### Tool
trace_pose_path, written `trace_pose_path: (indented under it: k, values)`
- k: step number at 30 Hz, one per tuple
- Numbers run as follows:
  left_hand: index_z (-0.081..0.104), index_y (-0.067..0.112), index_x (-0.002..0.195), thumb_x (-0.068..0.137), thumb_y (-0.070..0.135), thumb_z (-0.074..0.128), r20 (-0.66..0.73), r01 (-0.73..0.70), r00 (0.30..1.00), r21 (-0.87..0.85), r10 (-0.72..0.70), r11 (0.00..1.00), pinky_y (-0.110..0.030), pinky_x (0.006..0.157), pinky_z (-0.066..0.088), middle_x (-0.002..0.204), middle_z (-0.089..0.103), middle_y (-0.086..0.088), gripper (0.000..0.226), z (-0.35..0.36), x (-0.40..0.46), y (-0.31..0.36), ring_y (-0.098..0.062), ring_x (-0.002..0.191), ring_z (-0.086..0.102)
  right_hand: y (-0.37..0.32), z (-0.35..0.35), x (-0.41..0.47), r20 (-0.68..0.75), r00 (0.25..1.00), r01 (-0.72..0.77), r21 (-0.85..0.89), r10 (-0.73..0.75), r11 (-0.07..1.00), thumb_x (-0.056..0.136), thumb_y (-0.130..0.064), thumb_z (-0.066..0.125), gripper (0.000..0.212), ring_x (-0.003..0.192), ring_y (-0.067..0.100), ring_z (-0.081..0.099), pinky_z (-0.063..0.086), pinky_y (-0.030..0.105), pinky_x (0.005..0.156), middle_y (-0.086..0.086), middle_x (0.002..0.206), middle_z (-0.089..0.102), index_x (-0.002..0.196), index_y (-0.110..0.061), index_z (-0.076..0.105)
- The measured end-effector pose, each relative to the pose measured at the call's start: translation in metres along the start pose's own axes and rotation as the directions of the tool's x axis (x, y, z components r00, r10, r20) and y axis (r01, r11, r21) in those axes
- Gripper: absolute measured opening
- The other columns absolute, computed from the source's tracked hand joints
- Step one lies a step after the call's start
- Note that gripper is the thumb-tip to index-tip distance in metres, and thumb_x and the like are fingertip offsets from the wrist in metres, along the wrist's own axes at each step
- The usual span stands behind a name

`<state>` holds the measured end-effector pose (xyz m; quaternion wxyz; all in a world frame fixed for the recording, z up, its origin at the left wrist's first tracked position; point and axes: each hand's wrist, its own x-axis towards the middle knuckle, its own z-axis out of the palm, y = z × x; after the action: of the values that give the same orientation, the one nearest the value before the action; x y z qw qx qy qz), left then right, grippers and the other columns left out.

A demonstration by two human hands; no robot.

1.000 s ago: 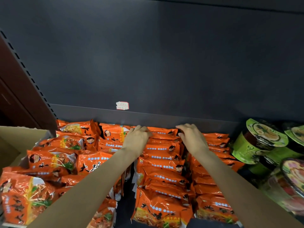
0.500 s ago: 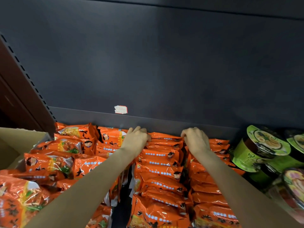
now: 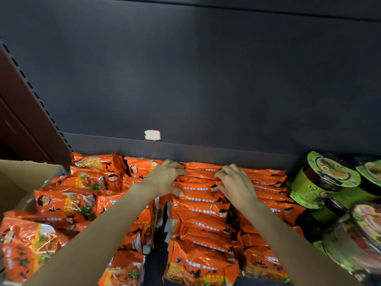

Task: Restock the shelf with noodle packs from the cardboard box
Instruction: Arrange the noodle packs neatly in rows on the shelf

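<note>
Since half second ago my hands drew closer together over middle row, right hand sliding left. Cardboard box [image 3: 22, 182] far left, beside shelf [image 3: 206, 153]. Noodle packs [image 3: 202, 205] fill shelf in orange rows. Left hand [image 3: 165, 178] and right hand [image 3: 237, 184], fingers bent, press rear packs. Green noodle bowls [image 3: 321, 182] at right.
</note>
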<state>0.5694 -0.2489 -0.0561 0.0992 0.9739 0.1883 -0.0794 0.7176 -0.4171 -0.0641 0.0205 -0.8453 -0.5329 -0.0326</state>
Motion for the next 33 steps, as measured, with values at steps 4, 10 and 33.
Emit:
trace_pose_path:
  k: [4,10,33]
  values:
    - [0.038,0.027,0.142,0.079,0.040,0.071,-0.040,0.021,0.999,-0.012,-0.021,1.000,-0.037,0.113,0.026,0.149,0.033,0.003,0.073,-0.002,-0.004,0.009,-0.018,0.137,0.025,-0.006,-0.008,-0.004,-0.003,0.999,-0.034,0.134,0.035,0.990,0.089,-0.036,0.060,0.047,0.126,0.012,0.037,0.031,0.029,0.107,-0.007,0.132,0.047,0.133,-0.026,0.049]
    - [0.051,0.011,0.131,0.091,0.014,0.057,-0.308,0.095,0.932,-0.300,-0.191,0.949,-0.024,0.105,0.030,0.130,0.047,-0.009,0.041,0.000,-0.037,0.031,-0.025,0.124,0.044,-0.021,-0.015,-0.035,0.067,0.996,-0.082,0.314,0.064,0.946,0.093,-0.035,0.054,0.039,0.124,0.016,0.046,0.042,0.033,0.102,-0.003,0.133,0.048,0.130,-0.024,0.050]
    - [0.023,0.019,0.148,0.087,-0.002,0.060,0.069,0.198,0.944,-0.901,-0.322,0.385,-0.046,0.105,0.041,0.143,0.041,-0.006,0.075,0.033,-0.048,0.047,-0.025,0.132,0.040,-0.027,0.003,-0.059,0.102,0.980,-0.194,0.328,0.169,0.925,0.087,-0.001,0.060,0.049,0.130,0.016,0.042,0.031,0.026,0.109,0.000,0.138,0.045,0.133,-0.017,0.051]
